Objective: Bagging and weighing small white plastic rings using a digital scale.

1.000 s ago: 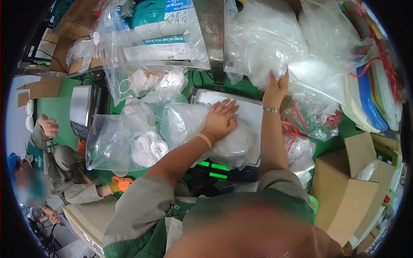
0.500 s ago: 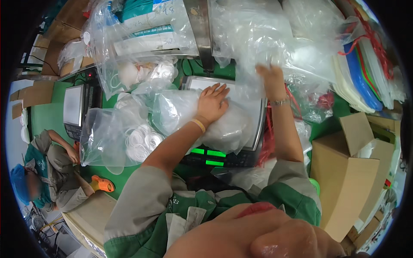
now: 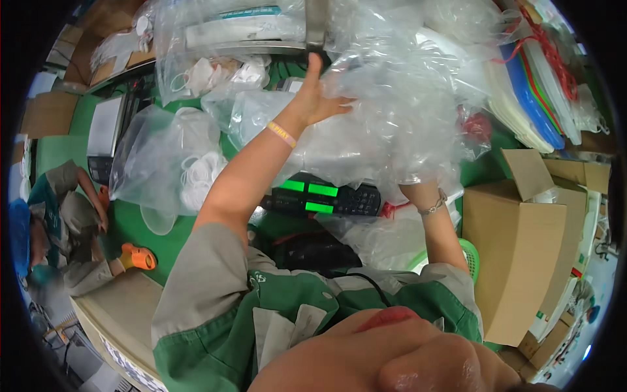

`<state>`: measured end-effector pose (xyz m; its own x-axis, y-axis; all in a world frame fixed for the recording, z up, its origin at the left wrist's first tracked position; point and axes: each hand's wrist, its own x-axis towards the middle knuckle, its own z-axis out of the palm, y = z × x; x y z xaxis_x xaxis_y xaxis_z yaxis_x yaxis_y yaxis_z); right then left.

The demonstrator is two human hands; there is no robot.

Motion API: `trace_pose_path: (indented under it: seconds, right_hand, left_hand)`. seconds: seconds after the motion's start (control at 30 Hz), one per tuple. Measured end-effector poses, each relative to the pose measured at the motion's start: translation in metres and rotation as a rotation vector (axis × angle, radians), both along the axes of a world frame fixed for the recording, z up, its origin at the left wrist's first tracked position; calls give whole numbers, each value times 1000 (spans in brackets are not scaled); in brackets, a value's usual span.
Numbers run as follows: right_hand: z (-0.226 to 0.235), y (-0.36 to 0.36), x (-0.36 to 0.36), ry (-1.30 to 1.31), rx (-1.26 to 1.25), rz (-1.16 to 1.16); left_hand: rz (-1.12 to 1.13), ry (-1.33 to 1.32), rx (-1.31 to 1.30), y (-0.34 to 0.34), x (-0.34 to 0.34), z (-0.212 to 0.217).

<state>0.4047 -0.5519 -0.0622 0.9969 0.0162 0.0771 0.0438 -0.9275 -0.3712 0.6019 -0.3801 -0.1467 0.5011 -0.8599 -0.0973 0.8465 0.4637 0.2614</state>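
At the splayed, unclenched fingers of the left hand, I saw a clear plastic bag; it hid the fingertips of the right hand, whose grip I couldn't tell.

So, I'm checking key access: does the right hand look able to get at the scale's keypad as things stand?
Probably yes: the mostly uncovered keypad lies near the right hand, though clear plastic over that hand may hinder it.

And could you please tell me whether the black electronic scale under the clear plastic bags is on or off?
On: the black electronic scale has three rectangular green display panels brightly lit.
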Motion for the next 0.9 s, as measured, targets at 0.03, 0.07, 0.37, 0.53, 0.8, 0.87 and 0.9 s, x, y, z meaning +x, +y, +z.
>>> trace_pose_path:
  seconds: [0.03, 0.07, 0.37, 0.53, 0.8, 0.87, 0.9]
  right_hand:
    - [15, 7, 1, 256, 55, -39]
    - [10, 13, 3, -192, -73, 118]
    - [63, 79, 22, -194, -194, 512]
    - [31, 59, 48, -352, 632, 441]
    - [-43, -3, 176, -89, 99, -776]
    - [-60, -1, 185, 32, 18, -767]
    - [-74, -5, 191, 146, -56, -755]
  left_hand:
    - [-19, -97, 41, 1, -6, 8]
    - [-39, -195, 83, 1, -13, 15]
    - [12, -821, 536, 41, -55, 78]
    - [419, -648, 774, 190, -62, 79]
    - [909, -111, 1016, 384, -156, 11]
    - [947, -34, 1023, 399, -172, -2]
    - [957, -2, 1019, 403, -180, -7]
